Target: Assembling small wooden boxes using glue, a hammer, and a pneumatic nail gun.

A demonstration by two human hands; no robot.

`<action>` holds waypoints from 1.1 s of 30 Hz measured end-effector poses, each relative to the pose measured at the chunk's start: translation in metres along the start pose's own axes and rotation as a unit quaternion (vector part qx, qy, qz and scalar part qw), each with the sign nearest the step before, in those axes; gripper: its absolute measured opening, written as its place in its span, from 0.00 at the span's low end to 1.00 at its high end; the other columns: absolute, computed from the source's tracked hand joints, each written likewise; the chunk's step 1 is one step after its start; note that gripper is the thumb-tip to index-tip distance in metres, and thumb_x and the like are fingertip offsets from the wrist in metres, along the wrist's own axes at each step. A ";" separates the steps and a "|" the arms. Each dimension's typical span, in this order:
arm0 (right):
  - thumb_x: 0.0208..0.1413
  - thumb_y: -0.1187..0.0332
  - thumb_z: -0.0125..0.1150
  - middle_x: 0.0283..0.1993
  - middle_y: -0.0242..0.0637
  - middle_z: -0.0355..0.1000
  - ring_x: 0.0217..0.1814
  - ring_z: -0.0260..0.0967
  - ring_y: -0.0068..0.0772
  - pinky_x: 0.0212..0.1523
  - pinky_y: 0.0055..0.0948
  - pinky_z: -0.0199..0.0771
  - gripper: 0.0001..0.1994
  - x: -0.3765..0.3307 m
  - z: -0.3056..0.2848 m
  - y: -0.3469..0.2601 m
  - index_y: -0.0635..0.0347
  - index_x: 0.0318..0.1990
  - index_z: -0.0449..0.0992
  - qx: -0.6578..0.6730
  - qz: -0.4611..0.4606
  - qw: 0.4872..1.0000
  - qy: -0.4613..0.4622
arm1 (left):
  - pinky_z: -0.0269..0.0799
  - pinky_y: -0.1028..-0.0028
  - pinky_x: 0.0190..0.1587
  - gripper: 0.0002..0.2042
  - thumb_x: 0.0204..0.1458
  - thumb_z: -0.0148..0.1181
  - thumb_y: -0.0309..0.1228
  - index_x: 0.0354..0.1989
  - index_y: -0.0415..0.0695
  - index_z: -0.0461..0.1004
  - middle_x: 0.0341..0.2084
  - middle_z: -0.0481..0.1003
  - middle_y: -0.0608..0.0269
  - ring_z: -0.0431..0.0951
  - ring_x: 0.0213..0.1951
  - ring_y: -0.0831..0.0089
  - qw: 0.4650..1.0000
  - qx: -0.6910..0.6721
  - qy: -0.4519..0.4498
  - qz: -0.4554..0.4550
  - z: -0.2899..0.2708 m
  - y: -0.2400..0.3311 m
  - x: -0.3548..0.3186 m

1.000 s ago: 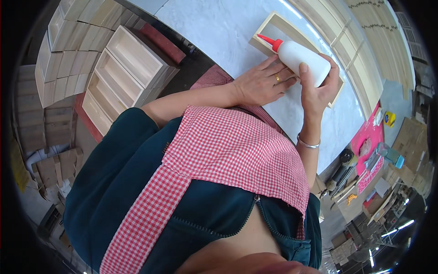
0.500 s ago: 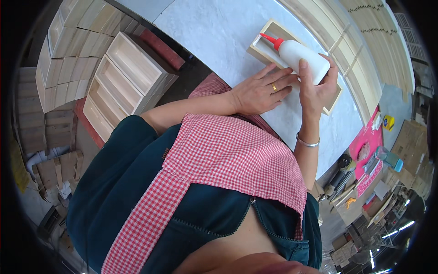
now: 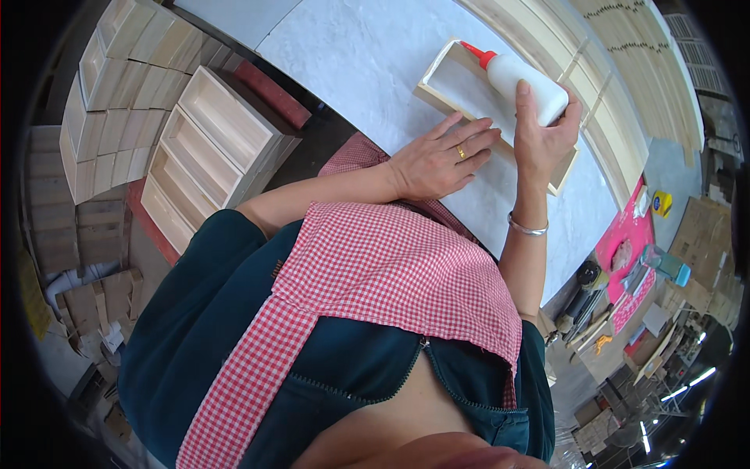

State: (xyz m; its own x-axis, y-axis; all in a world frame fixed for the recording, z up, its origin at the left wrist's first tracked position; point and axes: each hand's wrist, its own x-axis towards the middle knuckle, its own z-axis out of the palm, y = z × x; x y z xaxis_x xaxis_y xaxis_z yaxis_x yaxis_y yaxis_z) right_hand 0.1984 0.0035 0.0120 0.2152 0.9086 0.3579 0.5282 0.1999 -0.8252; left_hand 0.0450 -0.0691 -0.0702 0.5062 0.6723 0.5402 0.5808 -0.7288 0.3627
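Note:
My right hand (image 3: 544, 141) is wrapped round a white squeeze bottle (image 3: 525, 87) with a red pointed nozzle (image 3: 477, 54). The bottle is tilted, and its tip is at the upper rim of a pale wooden frame (image 3: 440, 100). This long rectangular frame lies on the table, whose surface shows through it. My left hand (image 3: 449, 159) has its fingers stretched out and rests beside the frame's near side, fingertips at or on that edge. A white line, perhaps glue, seems to run along the frame's short left end.
The marbled grey-white tabletop (image 3: 344, 59) lies under the frame. Long pale wooden strips (image 3: 539, 39) are stacked along its far side. On the left stand wooden boxes (image 3: 207, 148) on a red support, with more stacked boxes (image 3: 129, 86) behind. A pink sheet (image 3: 623, 244) lies at right.
The nozzle tip has moved up and right, from inside the frame's left end to its far corner. My left hand has shifted slightly left.

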 end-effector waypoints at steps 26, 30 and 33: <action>0.54 0.58 0.74 0.40 0.47 0.74 0.34 0.74 0.34 0.29 0.26 0.79 0.24 -0.008 -0.041 0.029 0.67 0.49 0.72 -0.013 -0.001 0.998 0.064 | 0.44 0.52 0.75 0.18 0.55 0.61 0.34 0.52 0.43 0.75 0.70 0.61 0.55 0.55 0.74 0.58 0.999 0.022 -0.023 -0.003 -0.005 0.005 0.003; 0.54 0.59 0.74 0.39 0.46 0.74 0.34 0.74 0.34 0.28 0.26 0.79 0.24 -0.010 -0.054 0.029 0.67 0.48 0.72 -0.028 0.007 0.997 0.069 | 0.44 0.52 0.75 0.17 0.55 0.61 0.34 0.52 0.42 0.75 0.70 0.61 0.54 0.55 0.74 0.58 0.999 0.020 -0.026 -0.002 -0.005 0.004 0.003; 0.53 0.58 0.74 0.38 0.45 0.75 0.33 0.74 0.33 0.28 0.26 0.79 0.24 -0.011 -0.071 0.035 0.68 0.48 0.72 -0.058 0.009 0.995 0.082 | 0.47 0.52 0.74 0.17 0.55 0.60 0.34 0.50 0.39 0.75 0.70 0.60 0.52 0.54 0.74 0.57 0.999 0.021 -0.026 0.003 -0.008 0.003 0.003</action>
State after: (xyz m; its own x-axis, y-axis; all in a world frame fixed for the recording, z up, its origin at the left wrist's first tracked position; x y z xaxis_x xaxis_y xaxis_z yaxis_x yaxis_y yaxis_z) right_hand 0.2732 -0.0253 0.0104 0.3514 0.8378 0.4178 0.6119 0.1322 -0.7798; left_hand 0.0434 -0.0706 -0.0618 0.5421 0.6747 0.5009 0.6036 -0.7273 0.3265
